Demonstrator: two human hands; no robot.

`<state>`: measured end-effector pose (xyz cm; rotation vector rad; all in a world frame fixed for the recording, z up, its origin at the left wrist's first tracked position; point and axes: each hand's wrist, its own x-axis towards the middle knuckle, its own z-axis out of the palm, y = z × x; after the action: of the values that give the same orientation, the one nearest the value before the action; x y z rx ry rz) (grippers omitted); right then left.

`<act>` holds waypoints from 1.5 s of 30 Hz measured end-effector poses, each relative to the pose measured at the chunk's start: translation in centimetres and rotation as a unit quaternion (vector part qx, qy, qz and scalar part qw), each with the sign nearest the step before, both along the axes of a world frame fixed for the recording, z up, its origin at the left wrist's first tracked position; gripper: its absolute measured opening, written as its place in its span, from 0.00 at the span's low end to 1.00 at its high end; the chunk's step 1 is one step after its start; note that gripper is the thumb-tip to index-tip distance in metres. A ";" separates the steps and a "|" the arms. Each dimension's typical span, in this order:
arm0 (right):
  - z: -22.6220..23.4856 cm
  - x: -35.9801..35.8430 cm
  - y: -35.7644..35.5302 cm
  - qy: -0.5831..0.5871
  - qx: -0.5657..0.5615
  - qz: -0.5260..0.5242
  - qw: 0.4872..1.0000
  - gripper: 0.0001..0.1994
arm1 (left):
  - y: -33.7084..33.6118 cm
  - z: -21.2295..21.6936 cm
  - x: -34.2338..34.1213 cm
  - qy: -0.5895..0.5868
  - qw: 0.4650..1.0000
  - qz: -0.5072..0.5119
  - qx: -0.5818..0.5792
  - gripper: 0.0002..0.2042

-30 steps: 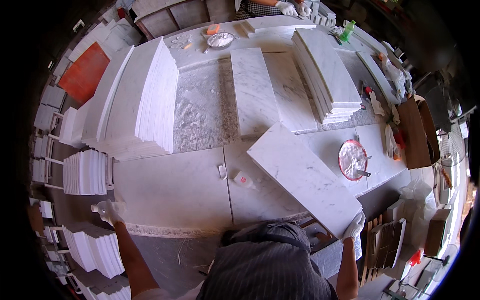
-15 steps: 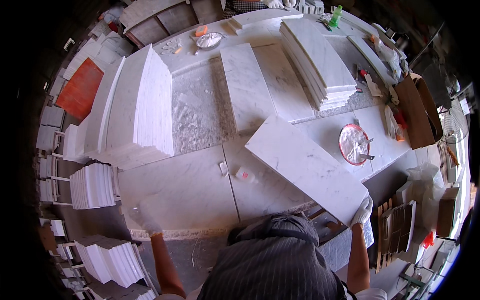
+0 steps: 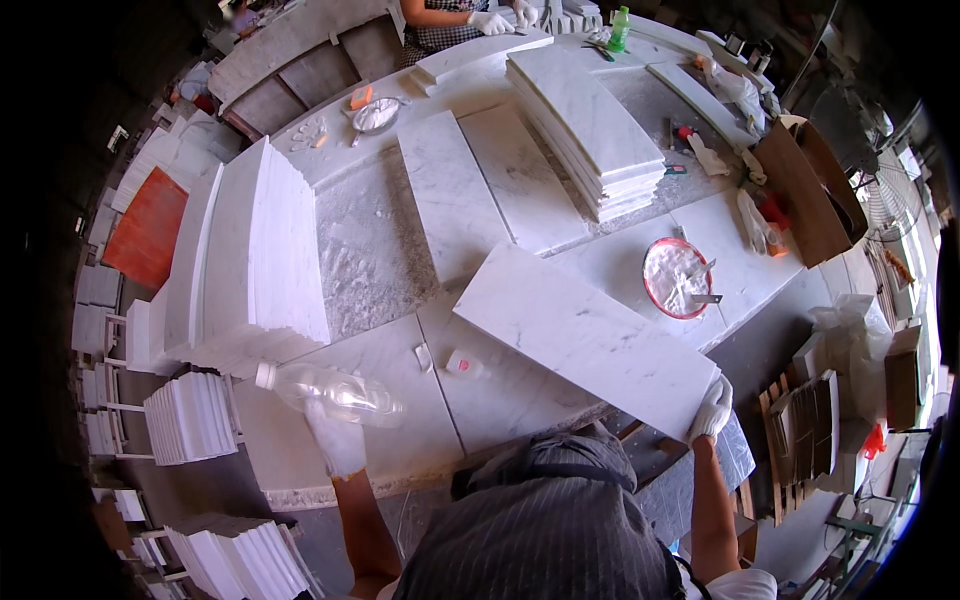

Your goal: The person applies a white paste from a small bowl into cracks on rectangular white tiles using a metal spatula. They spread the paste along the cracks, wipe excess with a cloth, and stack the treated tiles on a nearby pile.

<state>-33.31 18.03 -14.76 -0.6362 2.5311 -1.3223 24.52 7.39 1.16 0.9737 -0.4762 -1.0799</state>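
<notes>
My left hand [image 3: 336,438], in a white glove, is wrapped round a clear plastic bottle [image 3: 335,392] above the near left part of the stone work surface. The bottle lies sideways, its cap end pointing left. At the near right, my gloved right hand [image 3: 713,410] grips the end of a long white marble slab [image 3: 590,340] with grey veins. That slab slants across the work surface, its near right end jutting past the front edge. Left of it are a small bottle with a white cap [image 3: 462,364] and a little white scrap [image 3: 423,358].
A red-rimmed bowl of white paste [image 3: 668,262] with scrapers stands right of the slab. Slab stacks rise behind [image 3: 590,120] and at left [image 3: 240,250]. Across the table a person's gloved hands [image 3: 492,22] work near a slab. A cardboard box [image 3: 800,195] sits at right.
My left hand has lifted slightly, and the bottle in it now shows clearly instead of as a blur. My right hand stays on the slab's end. The whole view has shifted.
</notes>
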 end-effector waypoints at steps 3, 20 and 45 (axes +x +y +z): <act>0.2 0.5 -0.2 -0.027 -0.013 -0.006 1.000 0.15 | -0.9 -0.5 -1.9 -0.051 0.983 -0.150 -0.098 0.27; 3.5 -13.8 -8.9 0.144 -0.013 0.075 0.987 0.15 | -3.7 2.8 -17.1 -0.369 0.902 -0.217 0.056 0.30; -2.9 -31.6 -31.5 0.267 0.317 0.143 0.899 0.21 | -6.3 4.2 -24.6 -0.617 0.704 -0.144 0.321 0.46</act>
<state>-64.93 -13.45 -17.69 -1.2655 2.8690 -0.1815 -0.11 1.13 5.40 2.3186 -1.4351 -0.6983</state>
